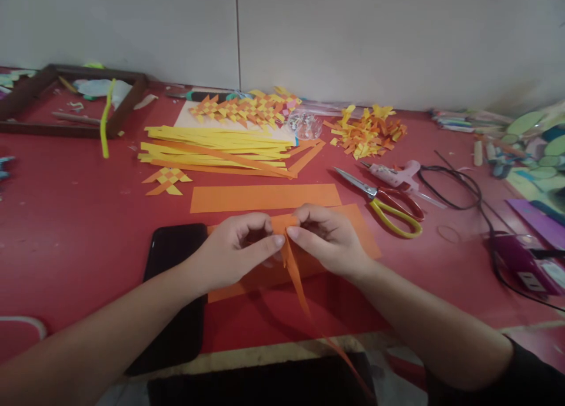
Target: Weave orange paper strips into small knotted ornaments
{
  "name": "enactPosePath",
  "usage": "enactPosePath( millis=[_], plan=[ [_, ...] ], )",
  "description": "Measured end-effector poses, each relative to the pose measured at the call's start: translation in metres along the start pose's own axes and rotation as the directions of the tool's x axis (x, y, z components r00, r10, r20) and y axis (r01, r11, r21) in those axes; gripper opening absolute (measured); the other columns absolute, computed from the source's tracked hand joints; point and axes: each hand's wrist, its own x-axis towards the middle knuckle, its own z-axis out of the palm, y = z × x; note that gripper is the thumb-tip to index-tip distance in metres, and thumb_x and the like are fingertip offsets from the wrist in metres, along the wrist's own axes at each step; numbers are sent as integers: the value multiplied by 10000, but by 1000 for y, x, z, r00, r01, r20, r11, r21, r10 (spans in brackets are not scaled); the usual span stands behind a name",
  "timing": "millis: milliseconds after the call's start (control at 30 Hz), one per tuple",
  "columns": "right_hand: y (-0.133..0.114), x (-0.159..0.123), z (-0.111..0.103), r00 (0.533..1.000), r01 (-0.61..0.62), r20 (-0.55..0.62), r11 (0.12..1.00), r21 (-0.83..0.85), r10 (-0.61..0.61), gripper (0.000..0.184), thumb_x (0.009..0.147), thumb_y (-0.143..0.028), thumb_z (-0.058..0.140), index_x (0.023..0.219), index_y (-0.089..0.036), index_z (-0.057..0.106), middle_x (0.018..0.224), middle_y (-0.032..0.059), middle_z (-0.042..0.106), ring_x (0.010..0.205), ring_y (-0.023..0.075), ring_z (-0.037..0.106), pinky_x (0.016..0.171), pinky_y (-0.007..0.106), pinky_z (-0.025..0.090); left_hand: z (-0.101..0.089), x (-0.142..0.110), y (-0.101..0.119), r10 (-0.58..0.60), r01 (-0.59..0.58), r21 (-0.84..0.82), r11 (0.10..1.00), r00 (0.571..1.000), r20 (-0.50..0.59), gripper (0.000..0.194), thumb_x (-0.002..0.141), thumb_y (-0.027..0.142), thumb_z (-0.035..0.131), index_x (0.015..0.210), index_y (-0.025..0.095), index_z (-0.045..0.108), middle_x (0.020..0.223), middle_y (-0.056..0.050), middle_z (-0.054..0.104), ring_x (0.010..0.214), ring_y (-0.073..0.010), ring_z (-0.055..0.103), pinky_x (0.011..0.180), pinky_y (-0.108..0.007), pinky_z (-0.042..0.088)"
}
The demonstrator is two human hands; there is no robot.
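Note:
Both hands meet above the middle of the red table, pinching a narrow orange paper strip (296, 276). My left hand (241, 244) grips it between thumb and fingers, and my right hand (329, 238) pinches it close beside. The strip's long tail hangs down past the table's front edge. Under the hands lies a wide sheet of orange paper (364, 229), with a cut orange paper band (265, 198) just behind it. A black phone (176, 300) lies under my left forearm. Exactly how the strip is folded at the fingertips is hidden.
Red-and-yellow-handled scissors (375, 197) and a pink glue gun (395, 173) lie at the right. Behind are yellow paper strips (212, 144), a woven paper fish (168, 179) and a pile of paper pieces (368, 132). A brown frame (128, 103) stands far left; a purple device (525, 262) sits right.

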Motion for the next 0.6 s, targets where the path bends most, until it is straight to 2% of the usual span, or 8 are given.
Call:
enactPosePath(
  millis=[167,267,600],
  plan=[
    [0,0,-2,995,-44,93,998,54,39,272,861,-307,649,678,-185,488,580,-60,402,528,79,347,499,228,302,0,1,1,-2,2,-7,1000,1000,-13,183,882,271,633,749,145,620,668,27,663,621,-79,643,616,-175,545],
    [1,-1,-1,996,-33,81,998,48,29,285,858,-337,659,689,-189,485,570,-68,388,504,72,316,473,224,278,-1,1,0,5,-5,-30,1000,1000,-6,173,878,271,639,757,147,625,680,27,668,625,-80,646,612,-174,545],
    [-1,0,1,998,52,19,999,5,-52,281,852,-334,676,689,-200,491,575,-61,423,492,77,375,459,224,318,-1,3,0,-85,79,-132,988,996,-34,193,855,316,676,750,163,624,667,30,674,628,-93,664,608,-177,551]
  ],
)
